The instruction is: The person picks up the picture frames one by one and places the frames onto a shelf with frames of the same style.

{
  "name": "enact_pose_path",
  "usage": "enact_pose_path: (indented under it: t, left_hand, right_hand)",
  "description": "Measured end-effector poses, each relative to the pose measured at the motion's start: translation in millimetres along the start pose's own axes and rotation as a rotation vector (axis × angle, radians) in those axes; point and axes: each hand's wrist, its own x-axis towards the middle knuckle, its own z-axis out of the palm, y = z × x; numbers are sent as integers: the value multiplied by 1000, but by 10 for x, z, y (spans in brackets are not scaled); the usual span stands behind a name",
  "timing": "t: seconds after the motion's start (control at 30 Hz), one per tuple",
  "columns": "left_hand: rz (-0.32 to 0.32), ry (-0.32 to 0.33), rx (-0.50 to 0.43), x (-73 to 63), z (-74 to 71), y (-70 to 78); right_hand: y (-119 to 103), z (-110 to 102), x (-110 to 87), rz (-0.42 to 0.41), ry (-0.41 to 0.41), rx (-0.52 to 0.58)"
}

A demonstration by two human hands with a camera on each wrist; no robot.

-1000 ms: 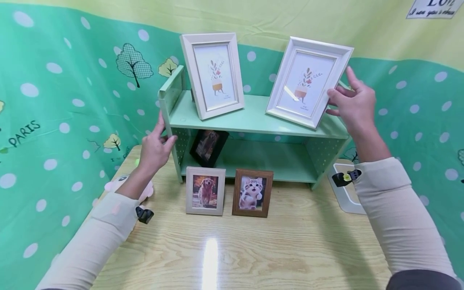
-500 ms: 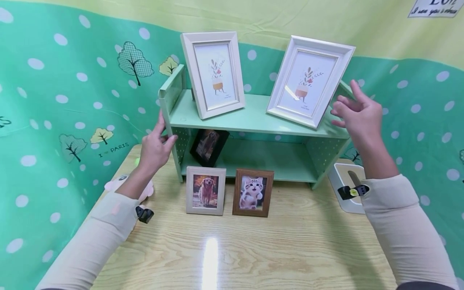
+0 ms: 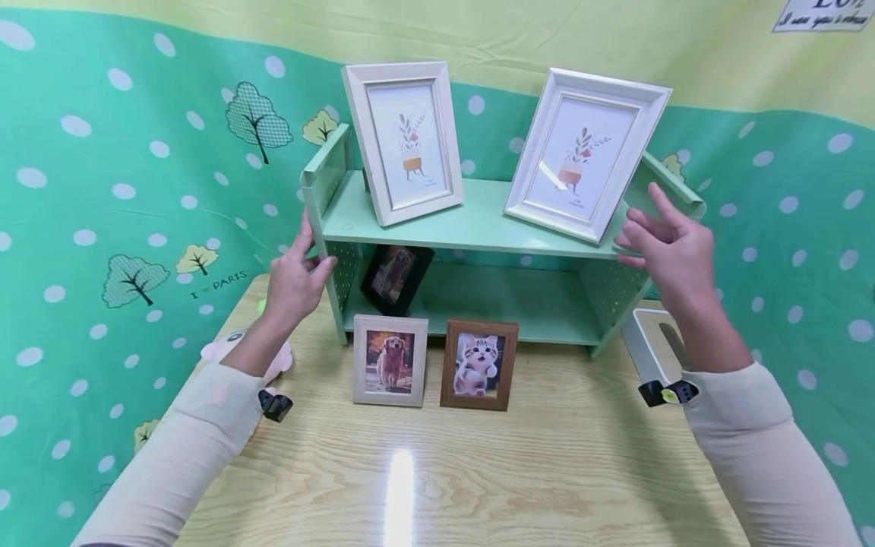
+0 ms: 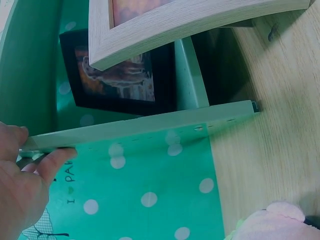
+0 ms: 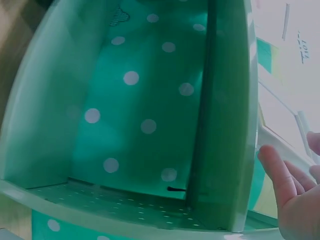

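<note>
A two-tier green shelf (image 3: 481, 201) stands on the wooden table in the head view. On its top board lean a left white photo frame (image 3: 451, 144) and a right white photo frame (image 3: 618, 175), tilted, each with a plant print. My left hand (image 3: 292, 289) holds the shelf's left side panel (image 4: 150, 123), thumb and fingers at its front edge. Loosely spread, my right hand (image 3: 680, 254) hovers by the right end of the top board, below the right frame and holding nothing. In the right wrist view its fingers (image 5: 280, 175) lie beside the board's edge.
A black frame (image 3: 410, 282) tilts on the lower tier. Before the shelf stand a pale dog-photo frame (image 3: 361, 365) and a brown kitten-photo frame (image 3: 447, 372). Left is a pink plush toy (image 3: 280, 361); right, a white-edged box (image 3: 639, 346). Polka-dot cloth hangs behind.
My right hand has let go of the right white frame and moved away to the right, then lower. That frame stays leaning on the top board. The left hand stays on the panel.
</note>
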Motion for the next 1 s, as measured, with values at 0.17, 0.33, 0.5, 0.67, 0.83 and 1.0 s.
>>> enact_pose_path:
  t: [0.17, 0.33, 0.5, 0.67, 0.83, 1.0]
  left_hand:
    - [9, 0, -6, 3, 1, 0]
    - [16, 2, 7, 7, 5, 1]
    - [13, 5, 15, 12, 1, 6]
    - [15, 3, 4, 8, -2, -2]
    - [18, 4, 8, 10, 0, -10]
    - [11, 6, 4, 16, 7, -16]
  right_hand:
    - [76, -10, -95, -20, -13, -16]
    - [140, -36, -155, -41, -23, 25]
    - [196, -45, -219, -16, -41, 28]
    - [275, -42, -280, -17, -56, 50]
    - [357, -20, -355, -22, -76, 28]
    - [454, 14, -432, -21, -106, 11]
